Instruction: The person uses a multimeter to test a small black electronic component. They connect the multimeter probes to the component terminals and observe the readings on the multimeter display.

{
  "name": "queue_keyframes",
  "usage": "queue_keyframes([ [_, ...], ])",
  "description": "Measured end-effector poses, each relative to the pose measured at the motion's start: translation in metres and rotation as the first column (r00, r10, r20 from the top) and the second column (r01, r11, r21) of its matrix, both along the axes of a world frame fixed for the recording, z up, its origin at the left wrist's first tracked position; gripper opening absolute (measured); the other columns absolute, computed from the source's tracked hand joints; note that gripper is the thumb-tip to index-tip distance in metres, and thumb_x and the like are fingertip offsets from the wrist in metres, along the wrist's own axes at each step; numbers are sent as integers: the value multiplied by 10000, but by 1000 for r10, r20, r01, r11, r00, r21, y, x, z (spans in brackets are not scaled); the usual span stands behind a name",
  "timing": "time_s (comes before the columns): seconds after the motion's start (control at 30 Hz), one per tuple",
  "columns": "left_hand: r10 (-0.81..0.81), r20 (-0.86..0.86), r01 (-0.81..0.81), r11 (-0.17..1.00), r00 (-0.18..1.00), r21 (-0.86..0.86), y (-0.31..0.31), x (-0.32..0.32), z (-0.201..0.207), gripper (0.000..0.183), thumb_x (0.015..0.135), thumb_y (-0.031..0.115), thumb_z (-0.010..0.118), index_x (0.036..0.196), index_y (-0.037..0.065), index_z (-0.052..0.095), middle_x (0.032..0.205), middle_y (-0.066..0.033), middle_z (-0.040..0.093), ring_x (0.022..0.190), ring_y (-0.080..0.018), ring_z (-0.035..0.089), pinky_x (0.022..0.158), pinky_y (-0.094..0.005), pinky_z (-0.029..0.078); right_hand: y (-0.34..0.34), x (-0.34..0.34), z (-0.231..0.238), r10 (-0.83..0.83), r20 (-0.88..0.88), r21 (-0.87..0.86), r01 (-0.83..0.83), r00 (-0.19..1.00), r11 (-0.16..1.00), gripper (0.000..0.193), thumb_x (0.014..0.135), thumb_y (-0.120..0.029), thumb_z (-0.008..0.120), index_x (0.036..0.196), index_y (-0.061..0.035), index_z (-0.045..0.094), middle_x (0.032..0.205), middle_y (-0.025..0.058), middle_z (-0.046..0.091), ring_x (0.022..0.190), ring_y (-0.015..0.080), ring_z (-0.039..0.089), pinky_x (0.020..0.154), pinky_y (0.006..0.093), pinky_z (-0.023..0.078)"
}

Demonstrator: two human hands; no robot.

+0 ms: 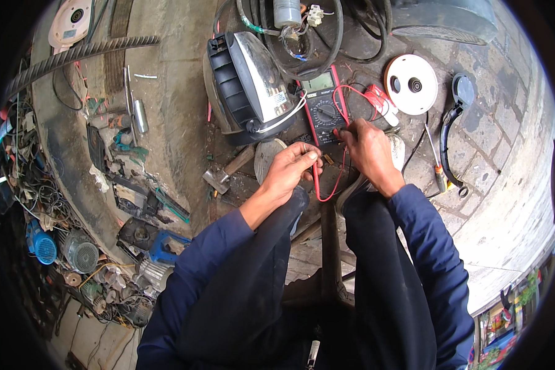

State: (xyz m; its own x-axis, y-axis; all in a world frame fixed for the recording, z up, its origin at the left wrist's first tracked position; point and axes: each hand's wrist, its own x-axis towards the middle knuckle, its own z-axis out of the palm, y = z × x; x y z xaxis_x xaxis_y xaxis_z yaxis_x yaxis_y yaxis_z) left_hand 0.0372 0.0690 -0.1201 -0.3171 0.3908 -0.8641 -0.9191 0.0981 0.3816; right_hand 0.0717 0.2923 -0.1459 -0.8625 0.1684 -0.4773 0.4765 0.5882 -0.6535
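My left hand [291, 168] is closed round a red test probe [316, 180], its thumb on top and the probe's handle pointing down. At the lower end of a red-rimmed digital multimeter [324, 115], my right hand [370, 148] pinches the red plug [337, 132] of a test lead; its fingertips partly hide the sockets. The red lead [335, 94] loops over the meter and down between my hands. Left of the meter, an electric kettle [253, 83] with a shiny body and black handle lies on its side, a white wire across it.
A white round kettle base [411, 84], a screwdriver [438, 166] and a dark curved handle piece [453, 123] lie to the right. A hammer [219, 179] rests near my left wrist. Black cables [333, 43] coil beyond the meter. Motors and scrap [80, 251] crowd the left.
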Motion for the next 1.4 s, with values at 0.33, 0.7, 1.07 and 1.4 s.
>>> queue_keyframes([
  [0.33, -130, -100, 118, 986, 986, -119, 26, -7, -34, 183, 1082, 174, 541, 1136, 24, 631, 916, -37, 640, 780, -149, 687, 689, -267, 516, -9, -4, -20, 148, -88, 121, -137, 985, 983, 217, 926, -164, 709, 925, 11, 582, 908, 256, 713, 840, 478, 697, 739, 567, 539],
  [0.7, -152, -86, 135, 974, 985, -181, 37, -5, -44, 193, 1066, 170, 558, 1137, 16, 649, 915, -37, 660, 757, -144, 689, 652, -260, 496, -6, -11, -23, -104, 189, 11, 104, 976, 995, 210, 908, -159, 727, 1009, 20, 687, 934, 274, 734, 934, 465, 715, 798, 507, 562],
  [1.07, -123, -112, 102, 980, 986, -173, 39, -6, -46, 176, 1068, 143, 562, 1116, -8, 640, 880, -51, 643, 718, -162, 683, 633, -302, 551, -16, -3, -18, 268, -255, 135, -241, 929, 961, 183, 846, -97, 738, 942, -36, 594, 939, 161, 618, 908, 381, 678, 750, 484, 567],
  [1.4, -141, -145, 116, 979, 979, -166, 38, -4, -50, 204, 1078, 154, 544, 1124, -13, 652, 951, -63, 697, 752, -131, 681, 651, -261, 524, -16, -11, -20, 468, -315, 269, -395, 825, 878, 282, 721, -112, 777, 920, -32, 595, 935, 141, 618, 887, 348, 663, 795, 446, 570],
])
